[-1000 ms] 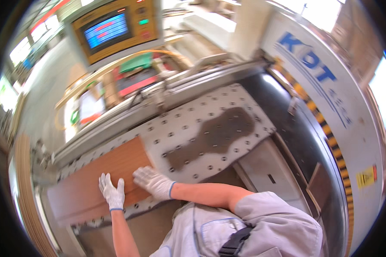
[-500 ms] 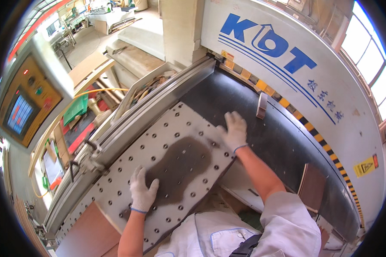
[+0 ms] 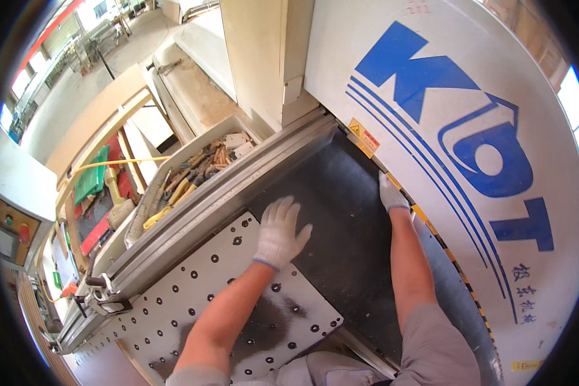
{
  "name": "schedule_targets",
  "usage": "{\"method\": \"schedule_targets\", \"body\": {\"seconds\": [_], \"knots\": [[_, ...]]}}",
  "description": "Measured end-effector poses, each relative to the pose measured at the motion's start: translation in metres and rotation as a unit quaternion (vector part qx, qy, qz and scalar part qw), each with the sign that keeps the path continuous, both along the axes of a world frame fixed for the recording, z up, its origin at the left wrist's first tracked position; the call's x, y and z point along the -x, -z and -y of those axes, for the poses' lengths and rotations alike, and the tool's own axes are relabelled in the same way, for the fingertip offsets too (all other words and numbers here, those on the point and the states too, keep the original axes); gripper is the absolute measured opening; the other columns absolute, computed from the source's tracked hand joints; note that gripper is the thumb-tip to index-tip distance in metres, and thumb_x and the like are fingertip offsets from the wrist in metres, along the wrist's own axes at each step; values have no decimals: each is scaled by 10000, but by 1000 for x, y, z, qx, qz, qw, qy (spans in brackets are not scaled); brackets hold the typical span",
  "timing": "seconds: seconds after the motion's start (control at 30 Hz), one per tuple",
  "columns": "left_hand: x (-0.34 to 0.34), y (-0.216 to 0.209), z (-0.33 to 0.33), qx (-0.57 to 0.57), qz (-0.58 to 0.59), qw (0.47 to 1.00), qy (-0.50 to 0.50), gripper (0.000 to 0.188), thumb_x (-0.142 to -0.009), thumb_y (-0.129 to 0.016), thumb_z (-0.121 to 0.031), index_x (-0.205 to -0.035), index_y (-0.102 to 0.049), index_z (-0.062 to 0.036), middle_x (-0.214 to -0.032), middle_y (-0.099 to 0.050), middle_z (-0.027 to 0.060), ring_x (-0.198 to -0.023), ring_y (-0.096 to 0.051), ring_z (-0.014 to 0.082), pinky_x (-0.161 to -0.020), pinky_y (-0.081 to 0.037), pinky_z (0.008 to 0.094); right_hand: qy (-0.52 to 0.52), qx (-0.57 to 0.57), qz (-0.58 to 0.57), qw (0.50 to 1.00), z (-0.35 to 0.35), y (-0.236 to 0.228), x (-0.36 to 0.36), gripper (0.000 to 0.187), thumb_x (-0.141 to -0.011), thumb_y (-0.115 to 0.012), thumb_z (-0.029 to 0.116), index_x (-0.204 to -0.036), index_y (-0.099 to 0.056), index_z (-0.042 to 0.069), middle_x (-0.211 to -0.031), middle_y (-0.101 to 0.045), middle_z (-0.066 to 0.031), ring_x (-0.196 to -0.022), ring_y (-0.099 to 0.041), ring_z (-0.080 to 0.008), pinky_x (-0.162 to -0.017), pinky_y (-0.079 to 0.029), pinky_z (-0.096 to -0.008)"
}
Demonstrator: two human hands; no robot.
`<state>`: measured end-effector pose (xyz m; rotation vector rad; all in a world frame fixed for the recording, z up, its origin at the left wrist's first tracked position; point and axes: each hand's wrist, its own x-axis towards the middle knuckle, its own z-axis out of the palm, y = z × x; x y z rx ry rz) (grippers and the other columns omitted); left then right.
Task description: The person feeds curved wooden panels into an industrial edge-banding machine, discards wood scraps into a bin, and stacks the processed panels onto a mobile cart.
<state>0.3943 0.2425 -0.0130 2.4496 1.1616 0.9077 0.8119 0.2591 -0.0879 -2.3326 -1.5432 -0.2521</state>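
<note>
Both hands wear white knitted gloves with a blue cuff edge. My left hand (image 3: pixel 280 233) is open, fingers spread and empty, over the border between the white perforated table (image 3: pixel 202 283) and the black machine bed (image 3: pixel 341 257). My right hand (image 3: pixel 392 194) reaches far forward to the striped lower edge (image 3: pixel 424 222) of the large white machine cover (image 3: pixel 424 148). Its fingertips are hidden at that edge, so I cannot see whether they hold anything. Dark stains mark the middle of the perforated table, partly behind my left forearm.
A metal fence rail (image 3: pixel 219 199) runs along the left of the bed, with a clamp-like stop (image 3: pixel 103 299) on it. Beyond lies a tray (image 3: pixel 257 125) of wood offcuts. A control panel (image 3: pixel 13 235) stands far left; a brown board (image 3: pixel 100 367) lies at lower left.
My left hand has moved forward and right from the stained area. The right hand has gone forward to the cover's edge. The small brown block on the bed is no longer visible. My view has shifted.
</note>
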Motion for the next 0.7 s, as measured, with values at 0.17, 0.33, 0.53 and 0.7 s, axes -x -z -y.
{"method": "schedule_targets", "body": {"seconds": [0.17,0.33,0.53,0.7], "knots": [[-64,12,-82,-5,72,997,33,590,-902,-769,-356,-1340,-594,-1,-1462,-561,218,-1342,-544,418,-1145,-447,499,135,133,-150,970,91,-73,54,684,-1086,-382,523,-1448,-594,-17,-1538,-520,-313,-1455,-466,-459,-1229,-344,-504],[-195,18,-143,-6,151,988,30,634,-918,-718,-376,-1368,-555,38,-1421,-560,271,-1358,-527,427,-1175,-412,497,177,119,-90,973,186,-57,-24,680,-1084,-463,547,-1509,-563,26,-1553,-547,-256,-1468,-477,-424,-1248,-333,-481],[-325,124,-234,401,683,592,150,424,-951,-685,-371,-1233,-709,-55,-1343,-669,215,-1289,-602,385,-1093,-475,464,107,6,-47,993,79,-2,-55,678,-1046,-545,521,-1519,-558,36,-1572,-532,-250,-1469,-470,-443,-1253,-324,-472],[-353,134,-219,363,757,519,161,354,-1081,-508,-287,-1318,-667,-78,-1364,-677,178,-1275,-620,332,-1052,-499,421,156,42,-105,981,59,2,-64,665,-1012,-578,482,-1498,-575,27,-1568,-527,-266,-1458,-478,-453,-1245,-337,-478]]}}
